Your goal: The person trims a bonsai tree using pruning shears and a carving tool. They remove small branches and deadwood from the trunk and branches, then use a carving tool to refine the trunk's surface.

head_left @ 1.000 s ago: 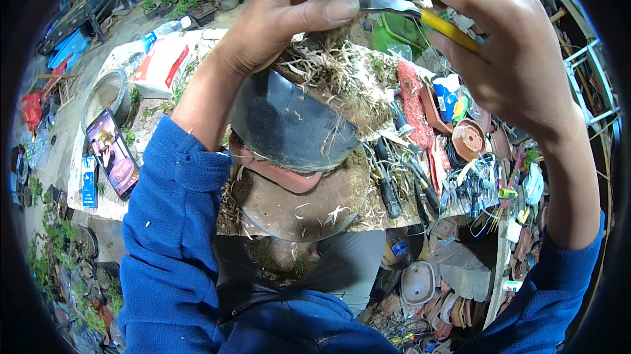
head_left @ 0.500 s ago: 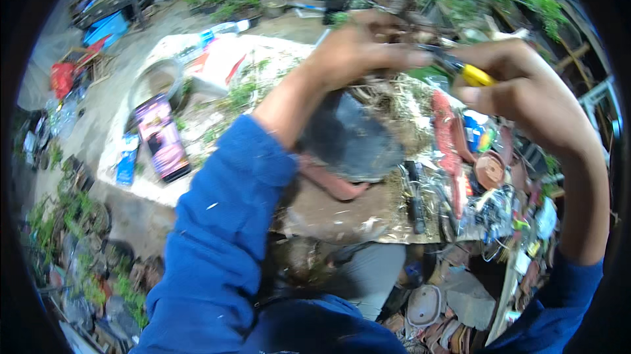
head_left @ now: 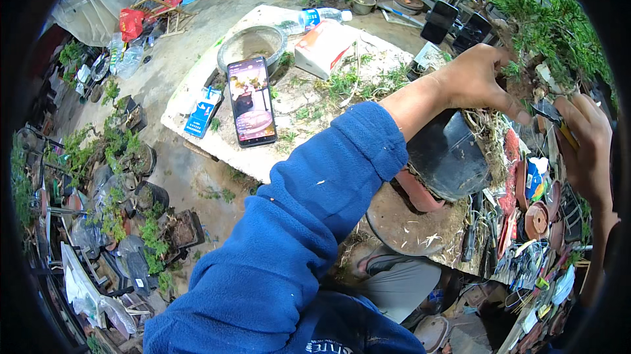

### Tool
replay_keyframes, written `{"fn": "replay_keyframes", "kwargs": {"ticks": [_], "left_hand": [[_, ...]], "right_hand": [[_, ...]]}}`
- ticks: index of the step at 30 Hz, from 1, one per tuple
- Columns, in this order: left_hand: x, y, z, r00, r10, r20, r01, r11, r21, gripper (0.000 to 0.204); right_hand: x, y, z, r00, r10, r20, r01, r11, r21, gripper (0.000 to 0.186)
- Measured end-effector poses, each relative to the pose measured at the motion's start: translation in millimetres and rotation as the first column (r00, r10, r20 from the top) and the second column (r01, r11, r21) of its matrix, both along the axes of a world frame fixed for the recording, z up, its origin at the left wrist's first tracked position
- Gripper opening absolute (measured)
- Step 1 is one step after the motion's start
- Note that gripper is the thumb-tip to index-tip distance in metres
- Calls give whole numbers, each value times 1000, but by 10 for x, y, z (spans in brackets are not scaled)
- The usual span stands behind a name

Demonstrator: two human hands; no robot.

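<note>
A leafy green conifer tree [head_left: 545, 25], bonsai-like, rises at the upper right with its trunk low behind my fingers. My left hand [head_left: 476, 81] is closed around the base of that trunk, thumb reaching toward the right. Beside it, my right hand [head_left: 585, 140] grips pliers-like cutters [head_left: 549, 111] with a yellow handle, their dark metal jaws close to the pale wood near the trunk. Below my left wrist a black plastic pot [head_left: 453, 157] lies tilted, roots and dry fibres along its right side. A reddish clay pot [head_left: 420, 196] shows partly under it.
A phone [head_left: 252, 101] with a lit screen leans against a grey round bowl [head_left: 276, 42] on the pale tabletop [head_left: 217, 150]. Nearby are a blue packet [head_left: 202, 112], a white-and-red box [head_left: 323, 48] and a plastic bottle [head_left: 315, 18]. Tools and small clay pots [head_left: 536, 219] crowd the right edge.
My view has swung left, so the table and both hands sit further right in the picture. The cutters stay in my right hand, and my left hand stays at the trunk.
</note>
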State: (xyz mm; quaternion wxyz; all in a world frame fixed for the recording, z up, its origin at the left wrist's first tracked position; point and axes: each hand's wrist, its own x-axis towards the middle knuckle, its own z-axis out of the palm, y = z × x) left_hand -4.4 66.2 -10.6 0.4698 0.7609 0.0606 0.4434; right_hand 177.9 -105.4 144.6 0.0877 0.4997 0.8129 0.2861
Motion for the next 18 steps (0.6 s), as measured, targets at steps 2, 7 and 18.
{"fn": "replay_keyframes", "kwargs": {"ticks": [2, 7, 18], "left_hand": [[-3, 7, -12, 1000, 17, 13, -16, 999, -38, 80], [-38, -75, -2, 989, -111, 94, 124, 983, -139, 78], [-167, -133, 68, 986, -162, 51, 169, 953, -250, 74]], "right_hand": [[-14, 13, -14, 997, 60, 57, -66, 992, 104, 37], [-14, 50, -126, 827, 318, 463, -503, 787, 358, 34], [-443, -228, 54, 770, -339, -541, 244, 939, -242, 39]]}}
